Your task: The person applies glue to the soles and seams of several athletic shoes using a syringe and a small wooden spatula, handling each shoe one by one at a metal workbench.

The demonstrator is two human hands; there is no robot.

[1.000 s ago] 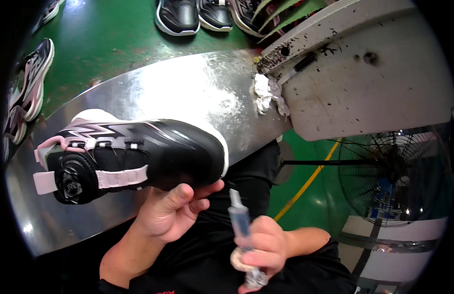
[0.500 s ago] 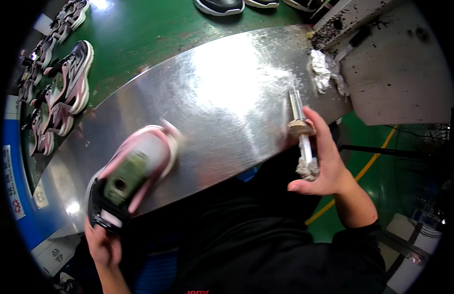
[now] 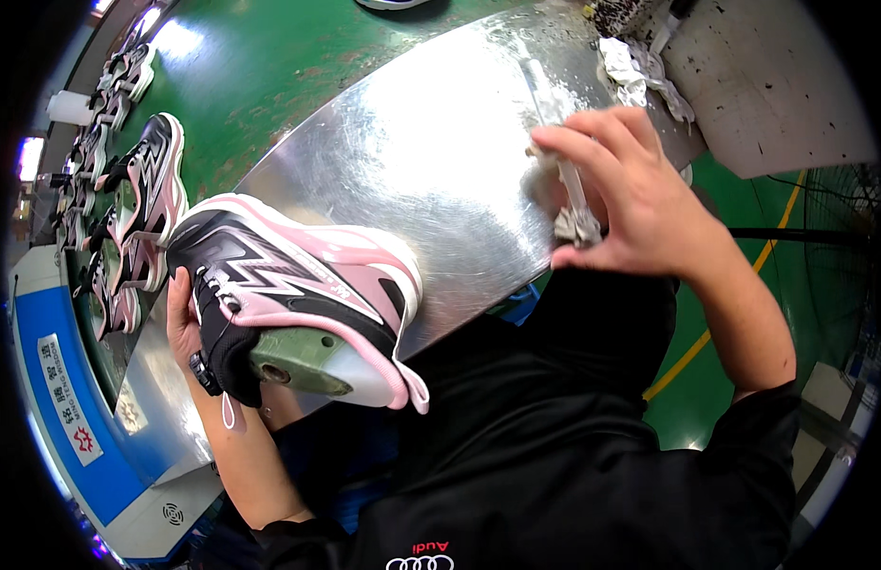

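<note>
My left hand (image 3: 182, 318) grips a pink, black and white sneaker (image 3: 298, 304) that has a green shoe last inside, holding it on its side at the near edge of the shiny steel table (image 3: 412, 152). My right hand (image 3: 631, 195) is closed around a clear syringe-like glue applicator (image 3: 559, 142), its tip lying on the table's far right part. A wad of white residue sits at the applicator's lower end, partly covered by my fingers.
A crumpled white rag (image 3: 631, 71) lies at the table's right end beside a stained white machine housing (image 3: 773, 76). Several more sneakers (image 3: 136, 199) line the green belt on the left. A blue panel (image 3: 70, 399) borders the lower left.
My left hand lifted the sneaker up and turned it on its side, closer to me. My right hand moved the applicator up onto the table.
</note>
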